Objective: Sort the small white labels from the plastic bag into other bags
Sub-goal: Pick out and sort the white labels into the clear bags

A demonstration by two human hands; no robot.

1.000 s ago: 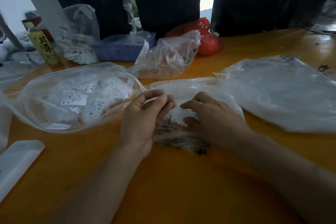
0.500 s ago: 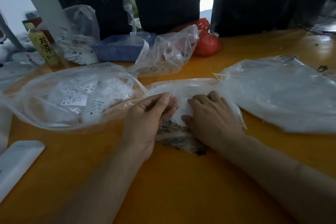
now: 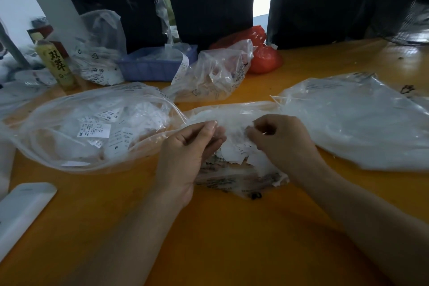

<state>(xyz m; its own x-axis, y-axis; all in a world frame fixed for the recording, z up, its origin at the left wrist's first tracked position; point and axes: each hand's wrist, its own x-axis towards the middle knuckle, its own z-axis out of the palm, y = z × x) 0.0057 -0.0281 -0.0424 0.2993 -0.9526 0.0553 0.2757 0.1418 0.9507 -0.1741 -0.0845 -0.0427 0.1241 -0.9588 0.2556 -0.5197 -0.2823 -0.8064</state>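
Clear plastic crinkles under both hands at the middle of the orange bench [image 3: 232, 251]. The left hand [image 3: 185, 151] has its fingers curled, thumb and fingertips pinching the film at the mouth of the middle bag [image 3: 236, 176]. The right hand [image 3: 283, 139] is curled over the same bag, fingertips pinching into the heap of small white labels [image 3: 241, 148]; whether it holds a label or only film I cannot tell. Just left lies a large clear bag [image 3: 58, 146] with labels marked XS and M showing through it. To the right, touching the middle bag's far corner, lies another big bag [image 3: 359, 127] of white contents. Behind sit a crumpled clear bag [image 3: 213, 76], a red bag [image 3: 264, 60], a blue tray [image 3: 151, 67] and a yellow bottle [image 3: 56, 65]. A white flat object [image 3: 21, 211] rests at the near left edge.
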